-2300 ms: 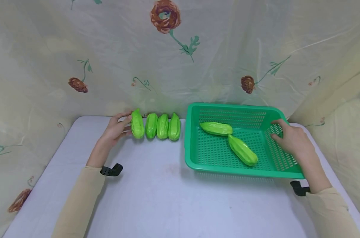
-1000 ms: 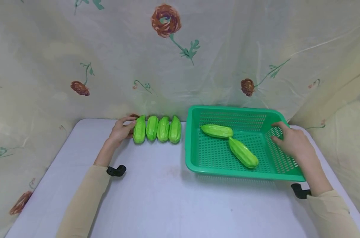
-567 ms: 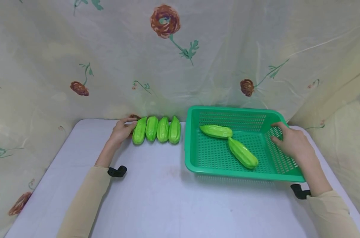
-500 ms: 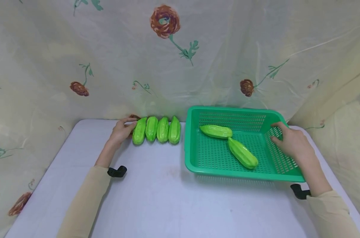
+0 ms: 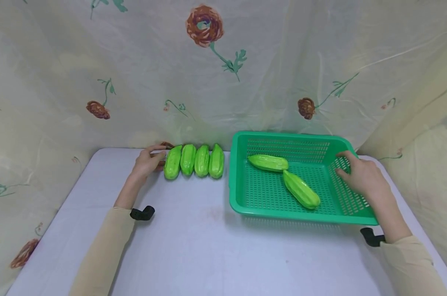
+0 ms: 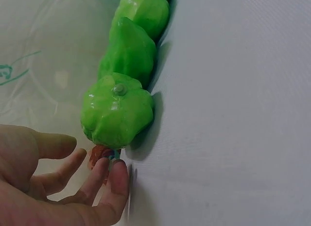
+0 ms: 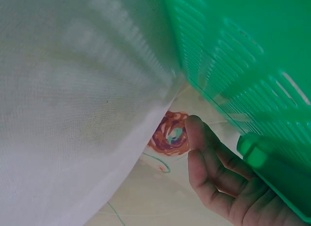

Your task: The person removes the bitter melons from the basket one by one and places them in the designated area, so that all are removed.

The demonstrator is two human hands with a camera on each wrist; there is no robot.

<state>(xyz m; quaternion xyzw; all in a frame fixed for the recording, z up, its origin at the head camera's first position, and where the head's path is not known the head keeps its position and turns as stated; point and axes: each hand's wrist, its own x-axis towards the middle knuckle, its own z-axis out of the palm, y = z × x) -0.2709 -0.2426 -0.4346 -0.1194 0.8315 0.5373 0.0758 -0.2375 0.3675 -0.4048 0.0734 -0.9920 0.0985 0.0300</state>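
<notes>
A row of several glossy green ridged gourds lies side by side at the back of the table. Beside the leftmost gourd is my left hand, fingers loosely spread and holding nothing. The left wrist view shows a small gap between the fingertips and that gourd. My right hand grips the right rim of the green plastic basket. In the right wrist view, fingers extend along the outside of the basket wall. Two similar gourds lie inside the basket.
A white cloth covers the table. Behind it and at both sides hangs a pale flowered curtain, close to the gourd row and the basket's back edge.
The leftmost gourd was set down against the row, its tip leaning right. My left hand has then let go and drawn slightly left. My right hand and the basket have stayed put.
</notes>
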